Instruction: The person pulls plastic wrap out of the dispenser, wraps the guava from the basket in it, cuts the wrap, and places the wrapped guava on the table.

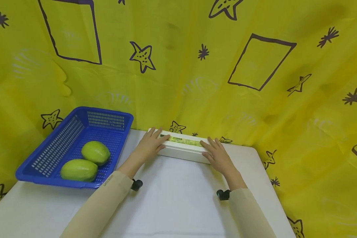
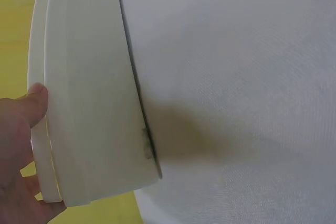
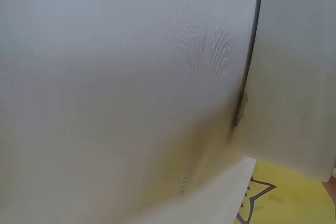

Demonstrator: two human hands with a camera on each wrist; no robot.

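A long white lidded box (image 1: pixel 182 154) with a yellow-green printed label lies at the back of the table, against the curtain. My left hand (image 1: pixel 149 144) grips its left end, fingers over the lid and thumb at the front edge. In the left wrist view, that thumb (image 2: pixel 35 100) rests on the lid's side, and another finger reaches past the box's end. My right hand (image 1: pixel 217 155) holds the right end, fingers on top and thumb at the front. The right wrist view shows the box's lower side (image 3: pixel 289 103) and just a sliver of the hand.
A blue plastic basket (image 1: pixel 26 172) stands at the left of the white-covered table (image 1: pixel 178 205). Two green oblong fruits, papaya-like, lie in it: one nearer (image 1: pixel 78 170), one behind (image 1: pixel 96 153). A yellow curtain (image 1: pixel 178 82) with starfish drawings hangs behind and at the right.
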